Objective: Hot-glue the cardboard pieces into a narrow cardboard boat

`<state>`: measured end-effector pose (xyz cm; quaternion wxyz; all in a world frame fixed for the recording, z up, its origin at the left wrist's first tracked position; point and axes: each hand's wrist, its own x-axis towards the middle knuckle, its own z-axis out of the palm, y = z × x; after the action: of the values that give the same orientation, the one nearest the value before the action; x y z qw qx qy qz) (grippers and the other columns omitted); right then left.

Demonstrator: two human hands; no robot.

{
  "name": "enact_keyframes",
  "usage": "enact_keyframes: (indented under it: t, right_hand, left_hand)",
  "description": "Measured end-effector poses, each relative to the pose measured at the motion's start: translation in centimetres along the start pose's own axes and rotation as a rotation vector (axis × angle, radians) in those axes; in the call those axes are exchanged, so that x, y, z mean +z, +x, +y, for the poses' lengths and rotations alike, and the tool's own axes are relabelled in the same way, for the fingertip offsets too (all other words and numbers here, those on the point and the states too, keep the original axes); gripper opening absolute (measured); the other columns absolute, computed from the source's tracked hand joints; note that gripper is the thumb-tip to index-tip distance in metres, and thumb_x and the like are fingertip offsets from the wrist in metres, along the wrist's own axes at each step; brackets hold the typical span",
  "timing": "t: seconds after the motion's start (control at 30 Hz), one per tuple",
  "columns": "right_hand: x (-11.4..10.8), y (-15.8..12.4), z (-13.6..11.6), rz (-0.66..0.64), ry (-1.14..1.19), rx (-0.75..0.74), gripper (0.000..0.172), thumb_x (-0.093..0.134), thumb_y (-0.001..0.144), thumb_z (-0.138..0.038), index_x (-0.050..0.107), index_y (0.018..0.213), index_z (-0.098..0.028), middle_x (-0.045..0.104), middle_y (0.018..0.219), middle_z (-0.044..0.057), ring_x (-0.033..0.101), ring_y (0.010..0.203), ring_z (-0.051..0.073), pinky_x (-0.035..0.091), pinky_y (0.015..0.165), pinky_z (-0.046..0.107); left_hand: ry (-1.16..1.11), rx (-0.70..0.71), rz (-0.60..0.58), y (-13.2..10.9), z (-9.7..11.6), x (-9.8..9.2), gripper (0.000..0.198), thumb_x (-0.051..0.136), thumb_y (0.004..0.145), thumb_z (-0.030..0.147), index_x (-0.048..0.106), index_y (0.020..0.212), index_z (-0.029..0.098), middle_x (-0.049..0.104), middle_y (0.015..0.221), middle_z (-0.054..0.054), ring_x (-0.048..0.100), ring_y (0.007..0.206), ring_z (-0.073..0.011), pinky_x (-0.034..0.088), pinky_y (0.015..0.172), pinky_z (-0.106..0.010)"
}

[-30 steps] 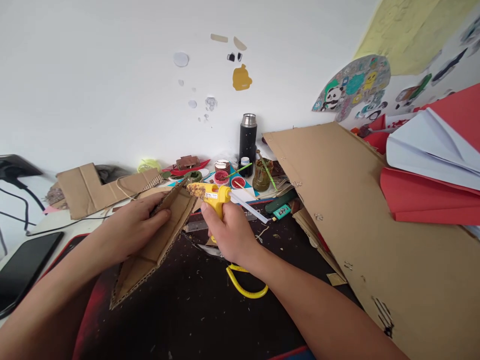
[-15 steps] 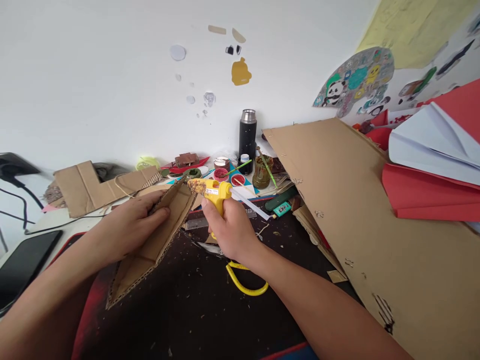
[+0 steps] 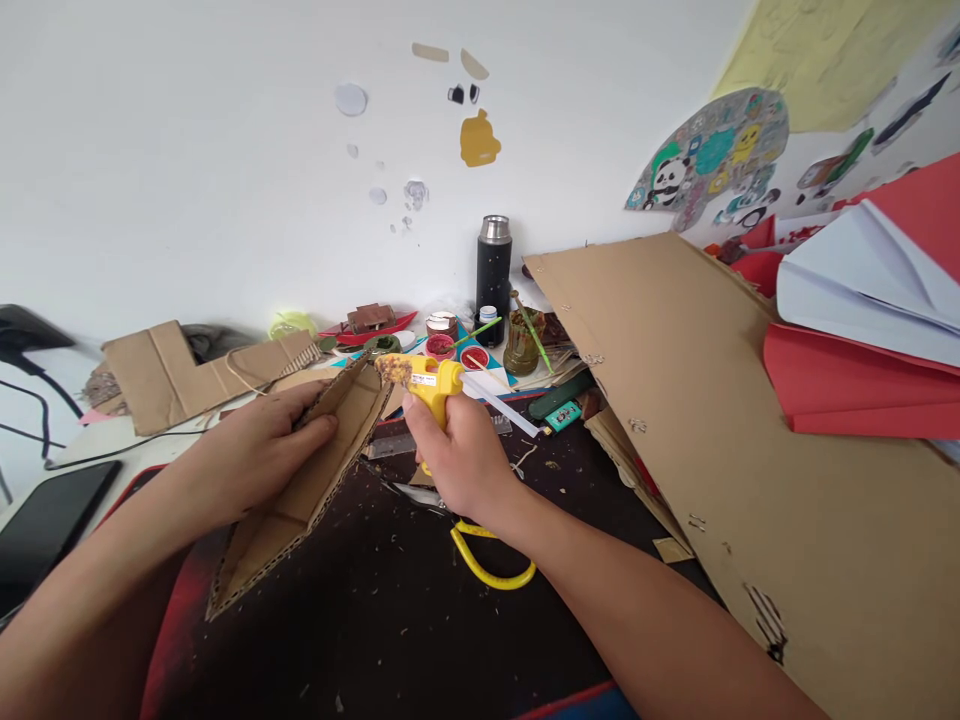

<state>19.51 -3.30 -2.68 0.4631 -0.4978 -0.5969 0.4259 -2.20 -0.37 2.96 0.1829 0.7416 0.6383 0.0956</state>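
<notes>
My left hand [image 3: 274, 445] grips a folded piece of corrugated cardboard [image 3: 330, 480], tilted above the dark mat, with the thumb on its inner face. In my right hand [image 3: 469, 450] is a yellow hot glue gun [image 3: 427, 383], its stained front end at the cardboard's far upper edge. Whether the nozzle touches the edge I cannot tell. A pale glue stick [image 3: 499, 402] sticks out of the gun's back. Under my right hand lie scissors with yellow handles [image 3: 491, 575], their blades partly hidden.
A large cardboard sheet [image 3: 660, 370] leans across the right side. Paint pots [image 3: 474, 358], a black flask [image 3: 494, 265] and a murky jar with a brush [image 3: 521, 345] stand by the wall. Cut cardboard [image 3: 161, 385] and a phone [image 3: 56, 530] lie at left.
Both hands keep nearly the same pose, the glue gun staying at the cardboard's upper edge. The whole view has shifted very slightly.
</notes>
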Motion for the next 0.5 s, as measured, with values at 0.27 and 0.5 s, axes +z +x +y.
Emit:
enact_keyframes:
  t: [0.27, 0.5]
  right_hand:
    - [0.0, 0.0, 0.0, 0.015, 0.005, -0.004, 0.046, 0.049, 0.102, -0.063, 0.052, 0.076, -0.025, 0.058, 0.060, 0.000, 0.060, 0.060, 0.019, 0.043, 0.056, 0.030]
    - [0.0, 0.0, 0.1, 0.018, 0.019, -0.016, 0.045, 0.049, 0.102, -0.061, 0.050, 0.076, -0.025, 0.058, 0.059, -0.001, 0.059, 0.058, 0.018, 0.044, 0.056, 0.029]
  left_hand:
    - [-0.040, 0.052, 0.002, 0.0, -0.8, 0.1, 0.063, 0.042, 0.087, 0.062, 0.073, 0.129, 0.026, 0.080, 0.125, -0.004, 0.072, 0.115, -0.0345, 0.055, 0.096, -0.041]
    - [-0.079, 0.066, -0.011, 0.2, -1.2, 0.3, 0.068, 0.043, 0.088, 0.064, 0.070, 0.138, 0.027, 0.080, 0.128, -0.002, 0.074, 0.114, -0.0331, 0.056, 0.098, -0.040]
